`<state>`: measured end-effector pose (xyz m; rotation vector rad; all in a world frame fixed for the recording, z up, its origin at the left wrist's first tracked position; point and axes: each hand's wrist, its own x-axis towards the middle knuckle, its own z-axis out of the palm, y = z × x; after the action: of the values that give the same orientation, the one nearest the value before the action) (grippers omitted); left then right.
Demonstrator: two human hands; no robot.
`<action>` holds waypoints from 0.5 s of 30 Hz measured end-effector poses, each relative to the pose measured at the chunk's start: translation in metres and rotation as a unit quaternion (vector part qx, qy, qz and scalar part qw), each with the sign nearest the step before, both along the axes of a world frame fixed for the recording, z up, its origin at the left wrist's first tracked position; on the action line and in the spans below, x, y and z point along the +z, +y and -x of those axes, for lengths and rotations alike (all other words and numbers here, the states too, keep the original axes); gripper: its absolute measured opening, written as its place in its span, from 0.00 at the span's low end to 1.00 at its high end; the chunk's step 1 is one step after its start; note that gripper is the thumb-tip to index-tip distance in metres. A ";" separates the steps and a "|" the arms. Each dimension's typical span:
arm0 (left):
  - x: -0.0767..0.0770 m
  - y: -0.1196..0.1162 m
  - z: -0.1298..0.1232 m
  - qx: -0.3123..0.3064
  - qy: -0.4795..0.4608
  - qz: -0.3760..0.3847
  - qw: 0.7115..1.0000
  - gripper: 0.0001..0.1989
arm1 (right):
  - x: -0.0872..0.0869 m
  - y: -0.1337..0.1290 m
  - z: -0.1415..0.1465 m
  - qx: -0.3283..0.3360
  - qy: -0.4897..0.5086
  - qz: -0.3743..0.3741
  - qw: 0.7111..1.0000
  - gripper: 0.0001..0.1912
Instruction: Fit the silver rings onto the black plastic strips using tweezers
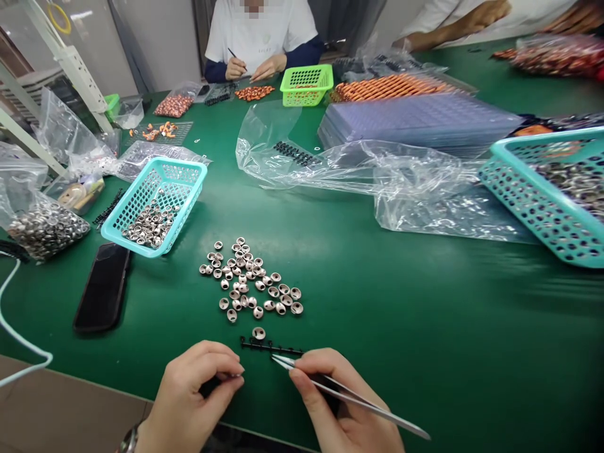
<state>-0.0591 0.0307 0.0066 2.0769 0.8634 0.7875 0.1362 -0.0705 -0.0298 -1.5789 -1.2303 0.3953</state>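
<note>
My right hand [346, 402] grips a pair of metal tweezers [377, 410] between thumb and fingers. The tweezer tips are beside a thin black plastic strip [264, 346] with small knobs along it; a tiny dark bit shows at the tips. My left hand [195, 393] is closed in a pinch at the strip's left, apart from it, and whatever it may hold is hidden. One silvery cup-shaped piece [258, 333] lies just beyond the strip. Farther out, a loose spread of similar pieces [243, 277] with dark holes covers part of the green table [401, 327].
Left of the pieces are a turquoise basket [184, 214], a black phone [101, 289] and a plastic bag of metal parts [47, 226]. Another turquoise basket [533, 207] stands right. Clear plastic sheeting [415, 189] crosses the middle. A co-worker [264, 38] sits opposite near a green basket [306, 96].
</note>
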 end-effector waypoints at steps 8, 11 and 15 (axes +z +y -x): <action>-0.003 -0.003 -0.007 -0.037 0.022 -0.049 0.998 0.13 | 0.002 -0.002 0.000 0.000 -0.005 0.000 1.000 0.06; -0.006 -0.006 -0.012 -0.052 0.055 -0.116 0.990 0.12 | 0.003 -0.001 0.000 0.003 0.000 0.001 1.000 0.06; -0.009 -0.010 -0.019 -0.069 0.113 -0.178 0.975 0.14 | 0.003 0.000 0.001 0.001 0.008 0.001 1.000 0.07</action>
<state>-0.0406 0.0210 -0.0026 2.5527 0.7247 0.6765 0.1350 -0.0702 -0.0265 -1.5732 -1.2200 0.4084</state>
